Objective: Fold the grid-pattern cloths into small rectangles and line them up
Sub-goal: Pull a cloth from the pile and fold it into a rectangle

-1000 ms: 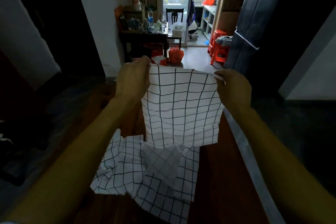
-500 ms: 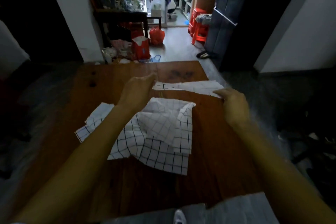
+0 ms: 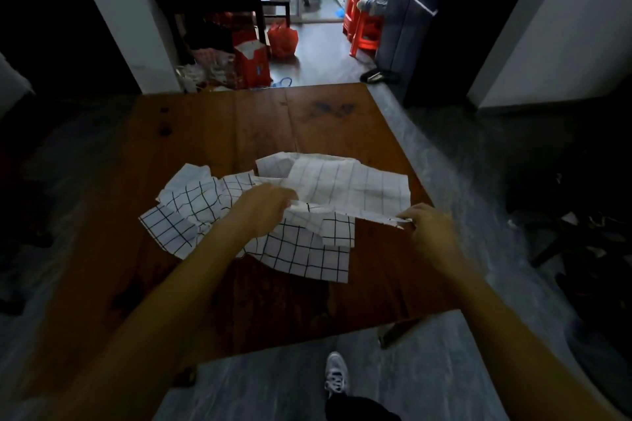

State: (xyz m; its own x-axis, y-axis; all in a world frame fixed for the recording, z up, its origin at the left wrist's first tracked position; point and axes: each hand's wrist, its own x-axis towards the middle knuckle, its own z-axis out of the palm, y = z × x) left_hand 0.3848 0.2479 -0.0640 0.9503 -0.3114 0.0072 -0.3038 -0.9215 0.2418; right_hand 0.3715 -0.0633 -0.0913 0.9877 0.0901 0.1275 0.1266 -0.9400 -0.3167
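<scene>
Step in hand, I'd say: first fold of the white grid-pattern cloth (image 3: 345,181) lying near the brown wooden tabletop's (image 3: 239,133) right edge. Left hand (image 3: 265,212) and right hand (image 3: 429,229) each pinch a near corner, fingers curled tight. Next likely needs edges matched. Crumpled second grid cloth (image 3: 273,249) lies just beside it, mid-tabletop, unfolded.

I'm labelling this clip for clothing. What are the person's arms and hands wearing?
Nothing shows on either arm: both forearms are bare as far as the frame reaches, with no sleeve, watch or bracelet visible. The left hand and right hand wear no gloves, and no rings can be made out in the dim light.
</scene>
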